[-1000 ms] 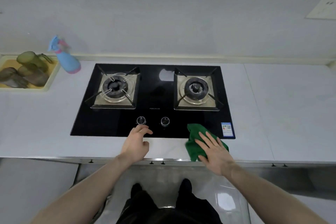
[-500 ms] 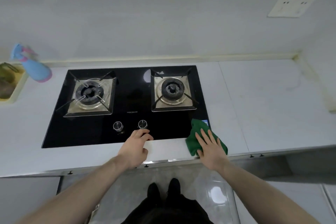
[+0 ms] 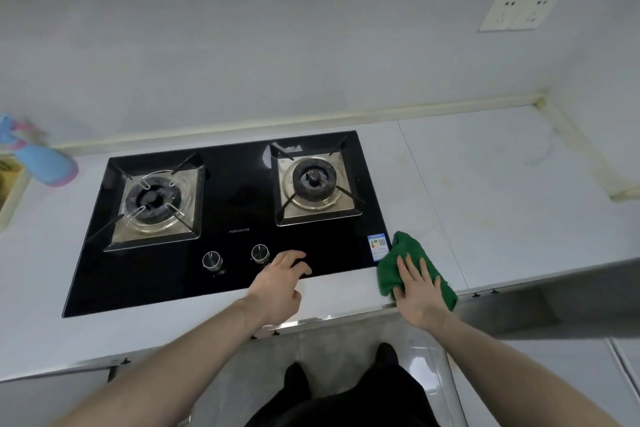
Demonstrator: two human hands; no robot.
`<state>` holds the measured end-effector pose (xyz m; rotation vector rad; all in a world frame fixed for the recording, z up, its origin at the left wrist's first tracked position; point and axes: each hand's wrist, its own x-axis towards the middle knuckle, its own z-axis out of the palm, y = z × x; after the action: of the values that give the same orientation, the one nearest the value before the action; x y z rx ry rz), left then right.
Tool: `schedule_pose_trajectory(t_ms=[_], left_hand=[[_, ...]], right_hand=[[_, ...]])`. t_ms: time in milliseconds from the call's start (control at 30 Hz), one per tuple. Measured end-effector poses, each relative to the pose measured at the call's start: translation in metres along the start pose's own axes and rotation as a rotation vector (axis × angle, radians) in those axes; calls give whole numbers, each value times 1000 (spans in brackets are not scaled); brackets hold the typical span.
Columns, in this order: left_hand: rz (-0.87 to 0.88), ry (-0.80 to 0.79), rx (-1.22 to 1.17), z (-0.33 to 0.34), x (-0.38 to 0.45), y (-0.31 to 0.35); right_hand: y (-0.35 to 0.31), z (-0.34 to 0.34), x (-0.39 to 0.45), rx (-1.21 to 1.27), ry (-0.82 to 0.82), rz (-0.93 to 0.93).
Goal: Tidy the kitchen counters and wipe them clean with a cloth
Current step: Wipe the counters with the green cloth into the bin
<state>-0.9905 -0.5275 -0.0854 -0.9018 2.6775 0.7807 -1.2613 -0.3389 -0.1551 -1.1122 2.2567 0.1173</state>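
Note:
A green cloth point(image 3: 401, 255) lies bunched on the white counter point(image 3: 502, 204) just right of the black gas hob point(image 3: 221, 246), near the front edge. My right hand point(image 3: 417, 291) presses flat on the cloth with straight, spread fingers. My left hand point(image 3: 278, 282) rests at the hob's front edge, right of the two knobs point(image 3: 260, 252), fingers loosely bent and holding nothing.
A blue and pink spray bottle point(image 3: 41, 161) lies at the far left beside a yellow tray point(image 3: 12, 198) cut off by the frame. Yellowish stains mark the counter toward the right corner point(image 3: 568, 149). A wall socket point(image 3: 519, 10) sits up right.
My right hand has slid the green cloth to the right, off the hob's corner and onto the white counter. The view has turned right. My left hand stays at the hob's front edge.

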Motion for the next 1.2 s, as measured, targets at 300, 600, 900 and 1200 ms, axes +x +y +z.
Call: schedule_pose_trajectory(t_ms=[300,600,900,1200], left_hand=[[-133,-162,122,9,68,55],[-428,-259,31,35,98,111],[-529,-229,-46,38,107,122],[-415,-196,159,38,134,158]], right_hand=[[93,-39,20,-80,-37,-83],[207,-99,71,-55,-34,111],[83,-70,65,-207,-84,-314],[162,-79,81,-229,-20,-361]])
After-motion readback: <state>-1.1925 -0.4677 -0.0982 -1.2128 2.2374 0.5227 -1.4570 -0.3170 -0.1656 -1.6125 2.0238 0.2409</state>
